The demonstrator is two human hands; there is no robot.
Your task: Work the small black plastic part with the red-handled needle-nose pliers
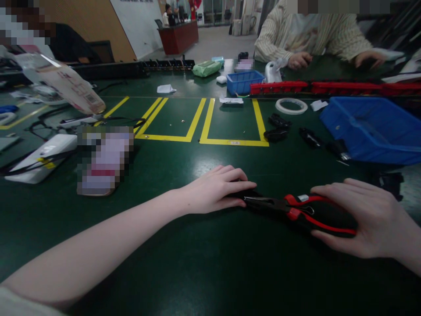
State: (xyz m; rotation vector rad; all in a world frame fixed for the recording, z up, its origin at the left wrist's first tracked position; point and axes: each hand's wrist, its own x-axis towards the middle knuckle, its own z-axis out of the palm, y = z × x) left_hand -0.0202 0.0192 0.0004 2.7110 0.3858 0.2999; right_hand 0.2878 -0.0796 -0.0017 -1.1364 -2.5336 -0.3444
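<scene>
My right hand [371,215] is wrapped round the red and black handles of long-nose pliers [283,204], their jaws pointing left. Close to the tips of the jaws, my left hand [220,188] is closed on a small black part [248,193]. Most of that part is hidden by the fingers, and its kind cannot be made out. The jaw tips meet the left fingertips and the black part; whether they grip it is unclear. Both hands are low over the dark green table [210,263].
Right of centre lie several black parts [278,127], a tape roll [291,106] and a large blue bin [375,129]. Yellow tape [233,142] marks rectangles on the table. A phone [107,162] and a white box [42,158] lie left. A person [309,35] sits opposite.
</scene>
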